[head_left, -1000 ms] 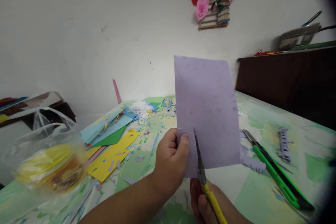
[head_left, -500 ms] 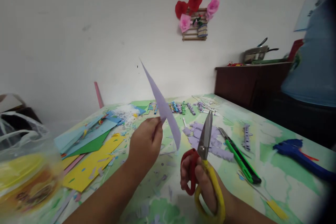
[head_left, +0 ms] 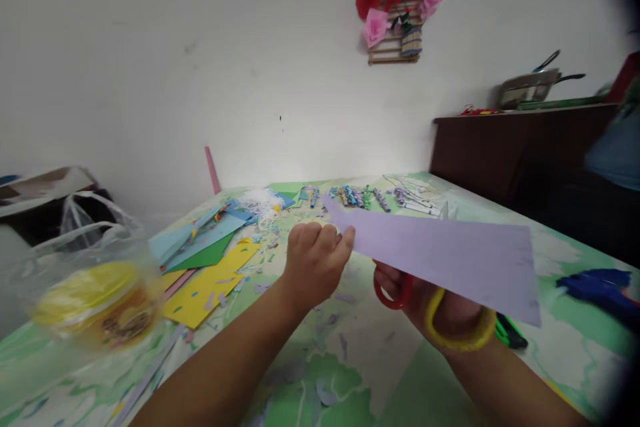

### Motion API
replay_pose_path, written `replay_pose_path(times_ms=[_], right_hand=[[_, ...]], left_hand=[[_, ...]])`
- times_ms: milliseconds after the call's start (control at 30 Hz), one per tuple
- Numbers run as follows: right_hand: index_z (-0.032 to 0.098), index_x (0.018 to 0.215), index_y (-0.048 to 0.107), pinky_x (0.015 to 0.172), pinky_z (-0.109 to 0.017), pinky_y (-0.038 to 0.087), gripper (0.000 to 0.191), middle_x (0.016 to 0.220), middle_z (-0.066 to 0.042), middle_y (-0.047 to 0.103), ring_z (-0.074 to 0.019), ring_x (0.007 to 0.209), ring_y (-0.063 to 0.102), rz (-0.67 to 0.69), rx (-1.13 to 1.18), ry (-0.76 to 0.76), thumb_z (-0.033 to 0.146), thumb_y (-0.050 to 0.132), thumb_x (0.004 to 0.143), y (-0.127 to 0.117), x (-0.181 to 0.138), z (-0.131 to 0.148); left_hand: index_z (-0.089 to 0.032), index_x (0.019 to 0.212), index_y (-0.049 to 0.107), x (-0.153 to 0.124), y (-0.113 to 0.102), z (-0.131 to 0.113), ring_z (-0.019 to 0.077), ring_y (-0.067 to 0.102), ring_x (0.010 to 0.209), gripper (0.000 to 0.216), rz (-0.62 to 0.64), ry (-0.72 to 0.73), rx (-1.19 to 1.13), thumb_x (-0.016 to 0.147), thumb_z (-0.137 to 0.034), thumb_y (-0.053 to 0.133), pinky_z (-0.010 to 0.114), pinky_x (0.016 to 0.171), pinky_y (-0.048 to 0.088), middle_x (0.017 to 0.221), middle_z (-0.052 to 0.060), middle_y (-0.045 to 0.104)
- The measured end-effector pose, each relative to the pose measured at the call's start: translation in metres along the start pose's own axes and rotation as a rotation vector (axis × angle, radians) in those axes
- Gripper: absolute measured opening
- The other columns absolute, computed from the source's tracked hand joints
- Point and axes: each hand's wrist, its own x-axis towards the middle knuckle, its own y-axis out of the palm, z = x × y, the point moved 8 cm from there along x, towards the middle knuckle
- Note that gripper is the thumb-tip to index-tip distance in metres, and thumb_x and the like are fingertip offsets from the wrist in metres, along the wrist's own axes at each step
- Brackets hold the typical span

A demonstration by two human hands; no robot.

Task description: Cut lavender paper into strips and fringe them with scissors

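Note:
My left hand [head_left: 317,260] pinches the left end of a purple paper strip [head_left: 445,253], which stretches out to the right with its broad face toward me. Behind and below the strip, my right hand [head_left: 425,303] has its fingers through the handles of the scissors [head_left: 466,345], one loop red and the other yellow. The strip hides the blades, so I cannot see whether they touch the paper. Beyond the hands, several small rolled paper pieces [head_left: 353,196] lie in a row at the back of the table.
Coloured paper sheets [head_left: 213,287] and a heap of white shredded strands [head_left: 261,205] lie on the left. A yellow-lidded tub [head_left: 95,307] in a plastic bag stands nearest. Partly covered is a green cutter knife [head_left: 511,332]; a blue tool [head_left: 597,290] lies at right. Paper scraps litter the tablecloth [head_left: 360,373].
The purple strip has swung from edge-on and steep to nearly level, pointing right. The scissors, upright and visible before, have turned behind it. The view has shifted left.

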Motion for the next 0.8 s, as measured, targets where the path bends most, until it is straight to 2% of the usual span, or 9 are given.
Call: replay_pose_path(times_ms=[133, 233, 300, 367, 433, 500, 633, 733, 800], right_hand=[[0.027, 0.073, 0.056, 0.054, -0.033, 0.043, 0.024, 0.061, 0.002, 0.057, -0.0171, 0.055, 0.048, -0.041, 0.042, -0.037, 0.05, 0.06, 0.071, -0.004, -0.003, 0.016], [0.028, 0.084, 0.059, 0.064, -0.034, 0.048, 0.019, 0.079, 0.003, 0.066, -0.0181, 0.074, 0.059, -0.141, 0.082, 0.05, 0.046, 0.056, 0.076, -0.019, -0.006, 0.013], [0.029, 0.09, 0.059, 0.062, -0.034, 0.049, 0.026, 0.089, 0.001, 0.068, -0.0198, 0.081, 0.062, -0.194, 0.095, 0.101, 0.05, 0.053, 0.077, -0.026, -0.005, 0.008], [0.028, 0.094, 0.059, 0.061, -0.035, 0.051, 0.038, 0.09, -0.001, 0.069, -0.021, 0.081, 0.064, -0.254, 0.093, 0.099, 0.059, 0.047, 0.077, -0.033, -0.002, 0.004], [0.028, 0.093, 0.06, 0.064, -0.034, 0.052, 0.044, 0.088, -0.001, 0.07, -0.02, 0.081, 0.065, -0.345, 0.075, 0.071, 0.064, 0.04, 0.078, -0.045, 0.0, 0.002], [0.025, 0.089, 0.06, 0.062, -0.033, 0.053, 0.04, 0.084, -0.003, 0.069, -0.0199, 0.077, 0.065, -0.438, 0.017, 0.067, 0.06, 0.042, 0.079, -0.061, 0.001, -0.002], [0.021, 0.07, 0.055, 0.045, -0.029, 0.048, 0.017, 0.057, 0.001, 0.06, -0.017, 0.05, 0.06, -0.621, -0.201, 0.047, 0.03, 0.069, 0.068, -0.095, -0.003, 0.0], [0.024, 0.073, 0.048, 0.042, -0.022, 0.043, 0.026, 0.053, 0.007, 0.053, -0.0127, 0.048, 0.055, -0.709, -0.298, -0.104, 0.025, 0.073, 0.066, -0.105, -0.005, 0.016], [0.025, 0.081, 0.048, 0.044, -0.019, 0.041, 0.036, 0.058, 0.01, 0.052, -0.0093, 0.049, 0.052, -0.663, -0.318, -0.164, 0.022, 0.078, 0.06, -0.095, -0.003, 0.023]], left_hand=[[-0.013, 0.097, 0.064, -0.005, 0.011, 0.001, 0.0144, 0.041, 0.05, 0.024, 0.093, 0.043, -0.006, 0.079, -0.008, 0.05, 0.03, 0.049, 0.025, 0.049, 0.0, 0.05], [-0.014, 0.103, 0.065, -0.009, 0.019, 0.009, 0.0139, 0.051, 0.053, 0.029, 0.132, -0.047, -0.102, 0.08, -0.01, 0.048, 0.027, 0.048, 0.032, 0.063, 0.003, 0.065], [-0.017, 0.104, 0.067, -0.012, 0.032, 0.028, 0.0169, 0.06, 0.067, 0.032, 0.218, -0.297, -0.275, 0.079, -0.013, 0.047, 0.028, 0.056, 0.042, 0.081, 0.007, 0.071], [-0.02, 0.103, 0.069, -0.029, 0.052, 0.056, 0.0198, 0.063, 0.08, 0.035, 0.317, -0.767, -0.6, 0.074, -0.014, 0.05, 0.029, 0.065, 0.048, 0.091, 0.008, 0.072], [-0.019, 0.101, 0.07, -0.052, 0.071, 0.069, 0.0204, 0.065, 0.08, 0.035, 0.353, -1.23, -0.926, 0.071, -0.014, 0.051, 0.028, 0.063, 0.051, 0.095, 0.009, 0.07], [-0.015, 0.102, 0.068, -0.064, 0.08, 0.075, 0.0184, 0.065, 0.069, 0.034, 0.316, -1.494, -1.091, 0.073, -0.017, 0.051, 0.028, 0.054, 0.052, 0.098, 0.011, 0.068], [-0.009, 0.11, 0.062, -0.07, 0.082, 0.088, 0.0115, 0.06, 0.053, 0.035, 0.183, -1.636, -1.109, 0.08, -0.023, 0.05, 0.027, 0.052, 0.053, 0.086, 0.011, 0.066], [-0.008, 0.115, 0.059, -0.073, 0.083, 0.09, 0.0086, 0.057, 0.053, 0.035, 0.089, -1.679, -1.133, 0.083, -0.019, 0.048, 0.025, 0.056, 0.053, 0.075, 0.006, 0.064], [-0.01, 0.118, 0.056, -0.073, 0.084, 0.088, 0.0077, 0.058, 0.058, 0.037, 0.033, -1.681, -1.155, 0.083, -0.016, 0.047, 0.024, 0.062, 0.054, 0.078, 0.005, 0.065]])
